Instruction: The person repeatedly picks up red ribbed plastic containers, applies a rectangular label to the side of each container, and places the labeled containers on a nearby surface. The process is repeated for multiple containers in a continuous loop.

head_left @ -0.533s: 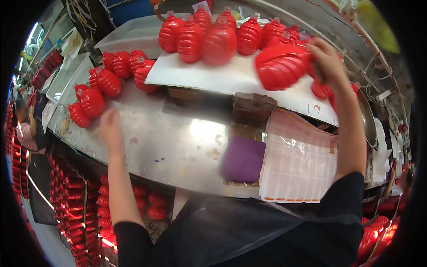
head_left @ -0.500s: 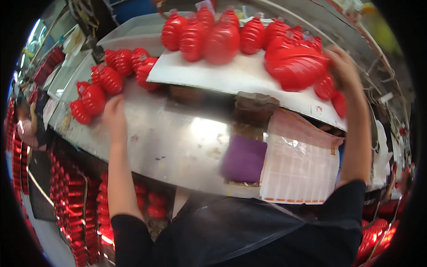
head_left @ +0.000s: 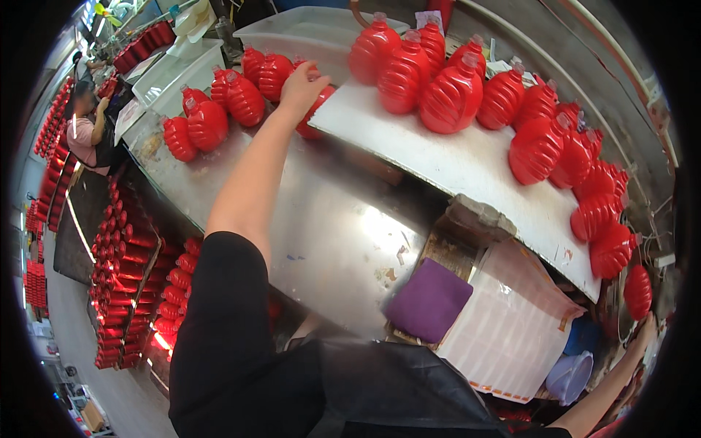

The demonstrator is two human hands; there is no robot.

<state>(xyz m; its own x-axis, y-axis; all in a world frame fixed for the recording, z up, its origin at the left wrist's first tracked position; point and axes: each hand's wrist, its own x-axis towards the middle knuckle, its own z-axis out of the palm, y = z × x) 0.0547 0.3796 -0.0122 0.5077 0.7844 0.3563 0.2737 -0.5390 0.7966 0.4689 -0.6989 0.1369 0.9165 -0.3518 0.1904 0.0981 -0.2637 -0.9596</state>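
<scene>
Several red ribbed plastic bottles (head_left: 453,95) stand on a white board (head_left: 467,164) above a steel table (head_left: 328,219). More red bottles (head_left: 208,124) sit in a group at the table's far left. My left hand (head_left: 303,82) is stretched out to that group, fingers curled over the top of one red bottle (head_left: 315,113) beside the board's left end. My right hand (head_left: 646,328) is low at the picture's right rim, just below a lying red bottle (head_left: 637,290). It is blurred and its fingers are unclear.
A purple cloth (head_left: 429,299) and a ribbed translucent sheet (head_left: 511,325) lie at the table's near edge, with a bluish plastic tub (head_left: 569,376) below. Racks of red bottles (head_left: 120,277) fill the floor at left. Another person (head_left: 91,131) works far left. White bins (head_left: 321,25) stand behind.
My left hand went from the bare steel surface forward to the bottle by the board's end. My right hand left the bottles on the board and dropped to the lower right.
</scene>
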